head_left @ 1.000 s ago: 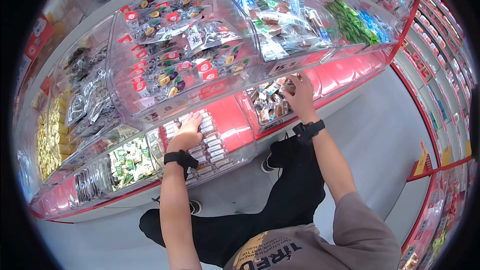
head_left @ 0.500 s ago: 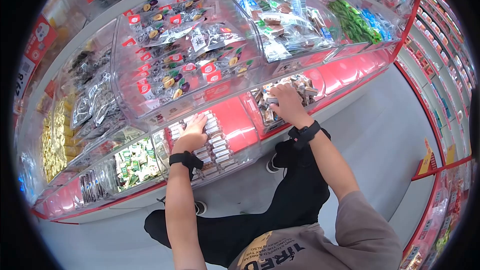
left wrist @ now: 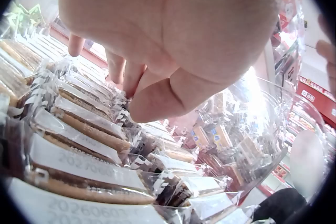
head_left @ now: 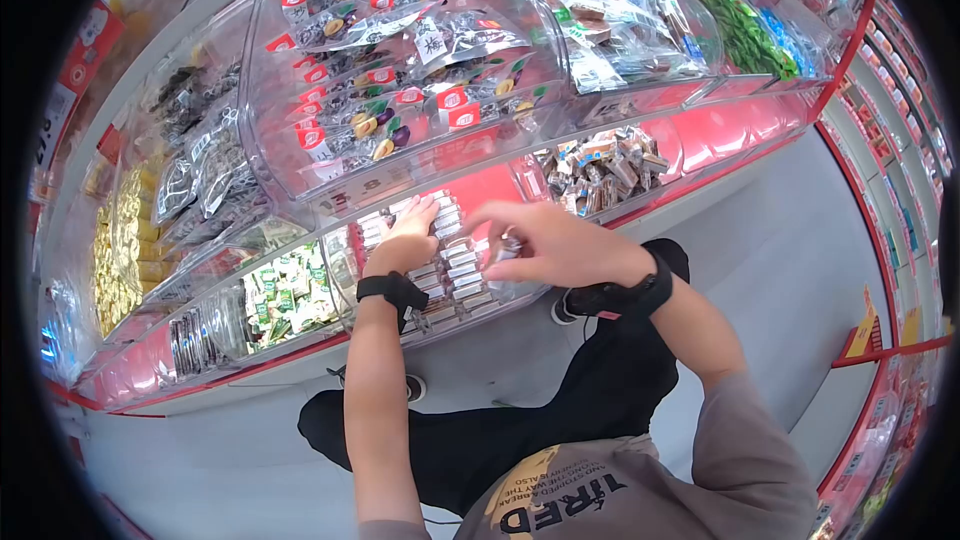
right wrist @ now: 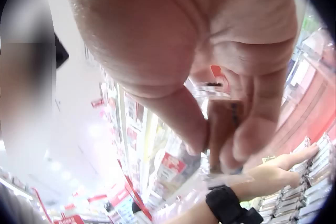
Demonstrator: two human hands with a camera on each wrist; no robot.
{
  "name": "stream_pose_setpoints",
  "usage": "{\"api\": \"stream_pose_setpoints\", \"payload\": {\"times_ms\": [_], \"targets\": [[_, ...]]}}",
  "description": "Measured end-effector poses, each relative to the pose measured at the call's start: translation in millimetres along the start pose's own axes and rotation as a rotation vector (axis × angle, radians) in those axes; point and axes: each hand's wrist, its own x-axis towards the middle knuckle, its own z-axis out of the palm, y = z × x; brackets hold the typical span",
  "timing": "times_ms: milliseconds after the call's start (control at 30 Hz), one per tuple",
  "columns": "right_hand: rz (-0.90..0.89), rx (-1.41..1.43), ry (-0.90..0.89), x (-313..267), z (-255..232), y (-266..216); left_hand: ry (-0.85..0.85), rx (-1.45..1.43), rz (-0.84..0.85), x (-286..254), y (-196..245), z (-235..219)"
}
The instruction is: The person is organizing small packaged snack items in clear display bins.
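My left hand rests over neat rows of small wrapped snack bars in the lower bin, its fingers stretched out. The left wrist view shows its fingertips down among the bars' clear wrappers. Raised above the right part of these rows, my right hand pinches a small brown wrapped snack bar between thumb and fingers. Behind the right hand lies a heap of loose wrapped snacks in the neighbouring bin.
Clear upper bins overhang the lower row, with bagged plum snacks, other packets and green packs. Green-and-white sweets lie left of the left hand. Another shelf stands right, across the grey floor.
My right hand has left the heap of loose snacks and come up and left, bringing a bar with it. My left hand stays on the rows. The head view has shifted slightly.
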Motion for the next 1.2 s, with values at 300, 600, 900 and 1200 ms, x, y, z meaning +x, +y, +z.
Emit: {"api": "stream_pose_setpoints", "payload": {"times_ms": [300,600,900,1200], "targets": [[0.302,-1.044,0.260,85,81,67,0.008,-0.064,0.001,7,-4,4],[0.336,-0.656,0.206,136,54,108,-0.054,0.017,-0.054,5,2,-3],[0.526,-0.302,0.395,166,58,178,0.012,0.028,0.040,18,-19,13],[0.627,-0.265,0.398,156,64,146,0.197,-0.132,-0.057,8,0,6]]}}
